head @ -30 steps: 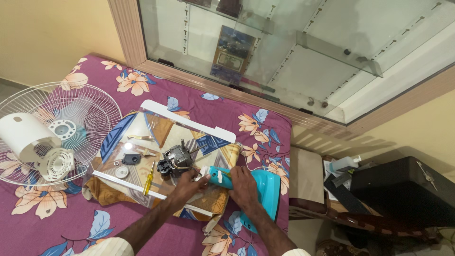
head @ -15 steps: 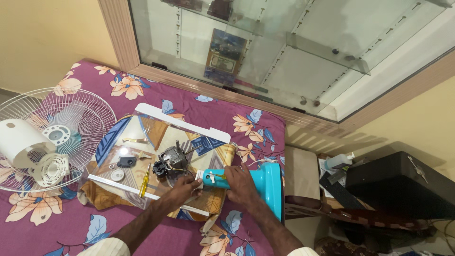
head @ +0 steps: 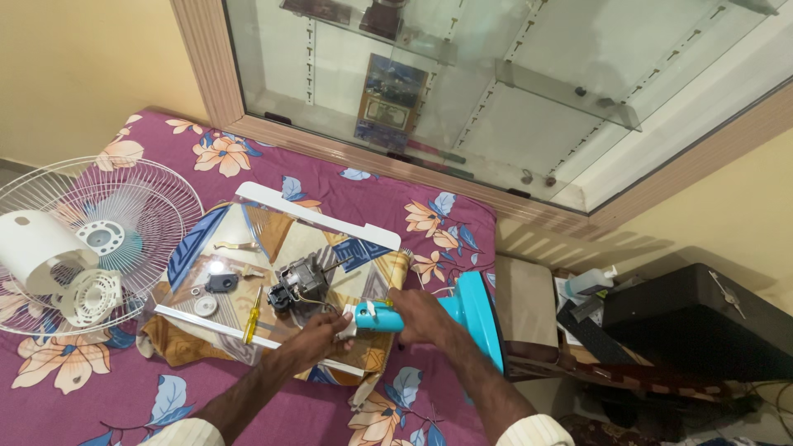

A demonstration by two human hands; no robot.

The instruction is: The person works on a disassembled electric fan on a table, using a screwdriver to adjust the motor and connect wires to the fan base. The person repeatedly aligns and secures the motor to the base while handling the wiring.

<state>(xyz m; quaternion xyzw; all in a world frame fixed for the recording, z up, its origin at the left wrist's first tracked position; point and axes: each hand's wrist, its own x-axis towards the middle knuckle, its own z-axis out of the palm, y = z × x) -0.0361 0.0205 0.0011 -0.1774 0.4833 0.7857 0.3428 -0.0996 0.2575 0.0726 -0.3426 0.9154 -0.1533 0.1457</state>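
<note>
Your left hand (head: 318,337) sits near the front edge of the glass panel (head: 248,239), fingers curled and pressed against the white end of the turquoise fan stand (head: 450,318); whether they pinch a small part there you cannot tell. Your right hand (head: 417,316) is closed around the stand's neck, just beside the left hand, and the round base of the stand stands on edge at the right side of the bed (head: 330,182), over the flowered purple sheet.

Just beyond your left hand the fan motor (head: 299,282) lies on the glass panel, wires trailing toward the stand. A yellow-handled screwdriver (head: 252,316) lies to its left, across the panel's front white rail. Farther left on the panel are a small dark part (head: 220,283) and a round white washer (head: 205,307), near each other but apart.

At the bed's left edge a white motor cover (head: 37,248) and a white vented cap (head: 89,297) rest on the wire fan guard (head: 140,206).

Off the right edge of the bed a black case (head: 702,322) sits well apart from your hands. Along the far edge of the bed runs a glass-fronted cabinet (head: 496,91) in a wooden frame
</note>
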